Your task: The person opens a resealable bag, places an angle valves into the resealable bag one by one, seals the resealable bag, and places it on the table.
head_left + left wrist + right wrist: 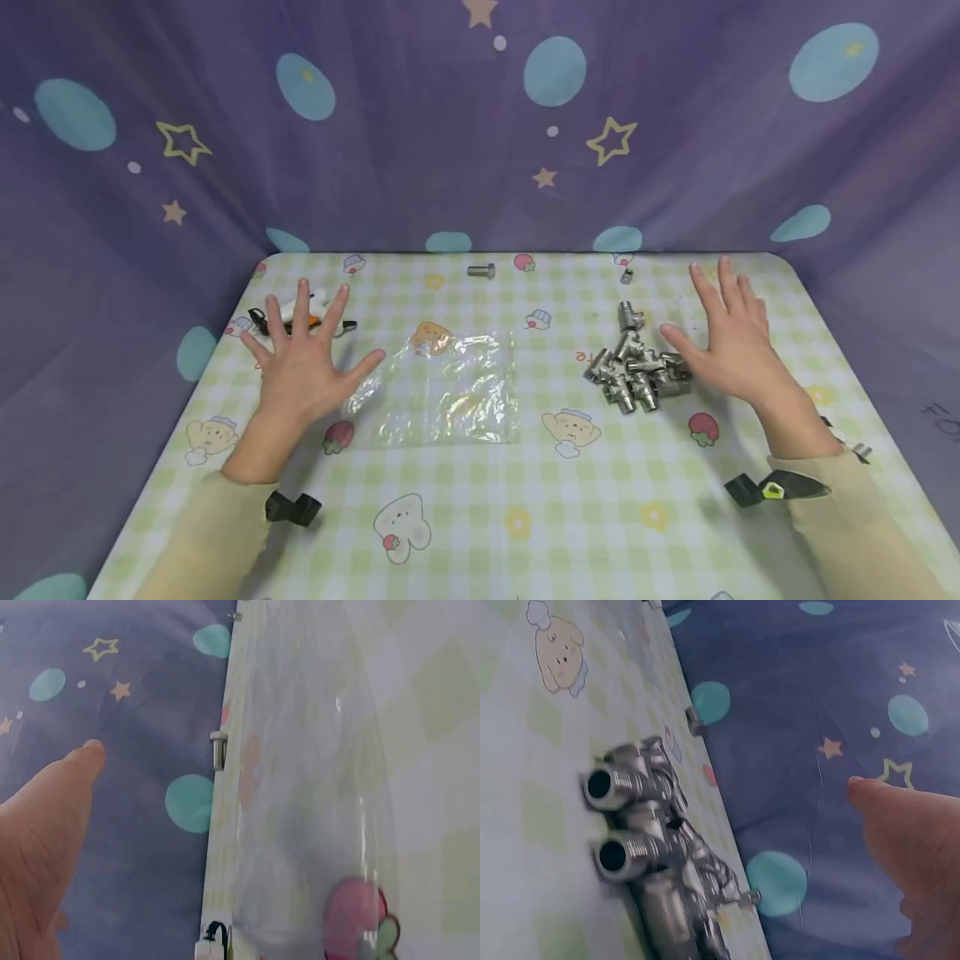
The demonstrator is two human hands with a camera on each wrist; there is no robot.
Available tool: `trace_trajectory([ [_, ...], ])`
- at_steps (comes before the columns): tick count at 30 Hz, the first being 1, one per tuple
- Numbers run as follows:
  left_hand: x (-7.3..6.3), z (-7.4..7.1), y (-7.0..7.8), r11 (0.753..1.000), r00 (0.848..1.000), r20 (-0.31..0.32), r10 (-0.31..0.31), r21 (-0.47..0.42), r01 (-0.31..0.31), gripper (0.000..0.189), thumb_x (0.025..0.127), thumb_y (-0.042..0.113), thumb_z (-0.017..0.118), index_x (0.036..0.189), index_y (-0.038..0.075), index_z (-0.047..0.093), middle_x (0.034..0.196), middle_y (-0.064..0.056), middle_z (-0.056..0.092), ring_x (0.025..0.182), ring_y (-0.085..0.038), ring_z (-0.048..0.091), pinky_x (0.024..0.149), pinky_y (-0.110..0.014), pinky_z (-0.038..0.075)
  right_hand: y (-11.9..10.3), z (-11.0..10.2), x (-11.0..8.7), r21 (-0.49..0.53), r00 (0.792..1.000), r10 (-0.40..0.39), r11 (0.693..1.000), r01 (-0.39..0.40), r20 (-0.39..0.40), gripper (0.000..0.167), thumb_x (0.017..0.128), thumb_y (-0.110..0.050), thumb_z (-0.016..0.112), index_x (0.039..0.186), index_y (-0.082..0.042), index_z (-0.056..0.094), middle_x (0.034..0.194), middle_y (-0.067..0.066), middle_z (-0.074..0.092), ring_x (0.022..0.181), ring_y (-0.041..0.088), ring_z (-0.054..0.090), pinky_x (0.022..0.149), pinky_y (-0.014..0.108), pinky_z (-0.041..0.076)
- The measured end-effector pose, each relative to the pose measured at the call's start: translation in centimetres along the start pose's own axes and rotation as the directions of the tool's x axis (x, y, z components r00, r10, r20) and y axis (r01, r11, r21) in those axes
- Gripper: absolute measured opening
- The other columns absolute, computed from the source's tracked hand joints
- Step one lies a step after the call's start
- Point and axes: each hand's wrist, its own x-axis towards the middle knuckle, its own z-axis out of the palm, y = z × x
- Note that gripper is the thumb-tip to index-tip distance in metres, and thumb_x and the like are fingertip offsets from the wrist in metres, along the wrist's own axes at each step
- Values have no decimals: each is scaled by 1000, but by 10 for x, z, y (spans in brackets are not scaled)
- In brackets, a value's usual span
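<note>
My left hand (302,371) hovers with spread fingers over the left of the table, holding nothing. A clear plastic bag (450,400) lies flat to its right. Partly hidden behind its fingers is a white tool with a black cord (300,308); its kind is hard to make out. On the other side, my right hand (738,346) is raised with fingers apart and nothing in it. Just left of it sits a pile of metal tee pipe fittings (641,375), whose threaded open ends show in the right wrist view.
A hex bolt (481,271) lies near the table's back edge, and a small metal fitting (627,276) lies farther right. Other metal pieces (861,451) are partly hidden by the right forearm. A purple patterned curtain (450,150) hangs behind the checked tablecloth (585,517).
</note>
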Motion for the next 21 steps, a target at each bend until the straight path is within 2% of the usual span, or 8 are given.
trace_trajectory([
  [5,5,2,11,1000,1000,-17,13,-21,-13,98,92,75,61,171,38,18,181,-14,-4,161,-60,-4,108,-97,1,-17,8,10,47,994,-102,993,104,-41,88,105,-42,65,173,-20,13,179,20,-2,163,54,1,125,80,10],
  [11,11,12,35,987,992,-67,106,-112,-113,98,89,61,74,170,31,28,179,-19,12,160,-59,12,118,-88,17,-39,21,15,63,986,-156,985,160,-67,86,102,-34,73,171,-22,24,179,17,15,160,51,25,119,77,32],
  [13,12,15,43,977,986,-92,137,-154,-150,98,88,57,78,169,28,32,177,-21,19,160,-57,18,120,-83,24,-46,27,17,64,981,-179,981,184,-75,84,101,-32,74,170,-21,28,178,16,20,152,52,39,117,75,38],
  [15,13,18,51,963,981,-106,160,-199,-179,98,86,55,81,168,26,36,175,-22,25,159,-55,24,118,-78,35,-51,34,19,63,975,-207,975,212,-81,81,100,-31,76,168,-18,34,176,16,28,147,51,47,116,71,42],
  [18,12,24,62,945,978,-93,187,-256,-205,98,84,52,84,167,26,38,174,-19,30,158,-50,31,106,-73,51,-59,45,20,58,962,-258,963,264,-88,77,98,-28,78,163,-11,43,169,20,40,141,49,54,115,66,47],
  [21,12,29,73,927,975,-61,212,-302,-221,98,83,49,86,166,26,40,173,-16,34,156,-47,37,101,-69,55,-68,54,21,62,950,-301,950,306,-83,74,96,-27,81,160,-7,48,163,21,49,144,46,54,116,63,47],
])
